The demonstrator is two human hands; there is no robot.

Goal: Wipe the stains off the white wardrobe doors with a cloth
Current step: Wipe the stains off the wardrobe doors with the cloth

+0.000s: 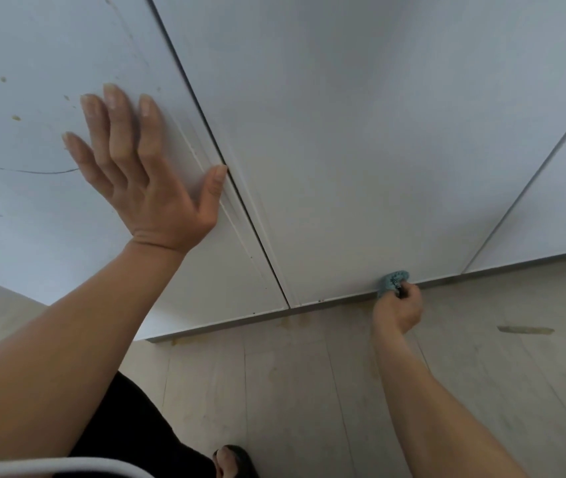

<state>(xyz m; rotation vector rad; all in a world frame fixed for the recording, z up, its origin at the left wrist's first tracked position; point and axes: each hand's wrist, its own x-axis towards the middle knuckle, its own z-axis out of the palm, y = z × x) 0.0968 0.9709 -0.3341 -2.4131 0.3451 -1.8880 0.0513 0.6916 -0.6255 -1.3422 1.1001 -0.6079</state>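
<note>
Closest to me is my left forearm, running up to my left hand (143, 181), which lies flat on the left door (33, 229) with its fingers (119, 125) straight and spread, the thumb at the gap beside the middle door (361, 150). It holds nothing; I judge it is bracing me or steadying that door. Much lower, my right hand (399, 310) has its fingers curled tight round the blue-green cloth (392, 281), which is bunched into a wad and pressed on the bottom edge of the middle door, just above the floor (309, 391).

As for progress, the middle door's face looks plain white as far as I can see, so I judge it mostly done, with the bottom edge the part in hand. A few small dark specks (319, 300) sit on that edge to the left of the cloth. The left door is clearly not done: yellowish spots (16, 118) dot it above and to the left of my left hand, and a thin dark curved line (40, 171) runs out from beside my little finger. Only a strip of the right door (557, 208) shows, and I cannot tell its state. Brownish smears (524, 329) on the floor lie outside the job as given. By my reckoning, less than half is finished.
</note>
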